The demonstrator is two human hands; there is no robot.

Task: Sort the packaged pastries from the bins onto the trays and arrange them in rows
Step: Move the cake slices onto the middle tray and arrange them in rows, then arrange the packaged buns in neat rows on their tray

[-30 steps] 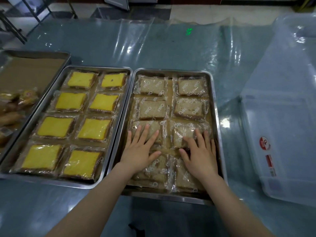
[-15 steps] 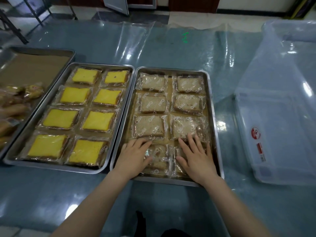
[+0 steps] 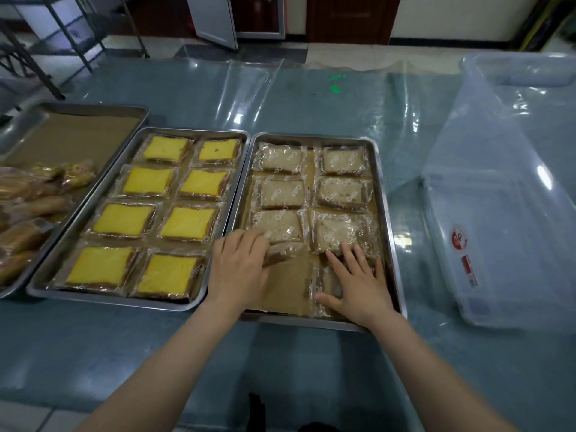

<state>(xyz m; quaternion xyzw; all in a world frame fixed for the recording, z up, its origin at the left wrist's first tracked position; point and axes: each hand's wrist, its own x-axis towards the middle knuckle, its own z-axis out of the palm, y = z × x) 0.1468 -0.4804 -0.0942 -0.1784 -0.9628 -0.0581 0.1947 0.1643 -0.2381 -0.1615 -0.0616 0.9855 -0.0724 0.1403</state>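
The right steel tray [image 3: 384,213] holds two columns of brown pastry packets [image 3: 282,194] on brown paper. My left hand [image 3: 240,269] grips one brown packet [image 3: 282,255] by its near edge at the tray's near left; the packet is tilted and overlaps the packet behind it. Bare paper shows where the near-left slot is. My right hand [image 3: 358,283] lies flat with straight fingers on the near-right packet [image 3: 324,286], and its fingertips reach the packet behind [image 3: 335,232].
The middle tray [image 3: 240,169] is filled with yellow cake packets [image 3: 187,222] in two columns. A third tray [image 3: 93,109] at far left holds bagged bread rolls [image 3: 28,198]. An empty clear plastic bin [image 3: 498,213] stands to the right.
Both hands slid toward me to the nearest row. My left hand took hold of the near-left packet and drew it up and away, baring the paper there. The view pulled back.
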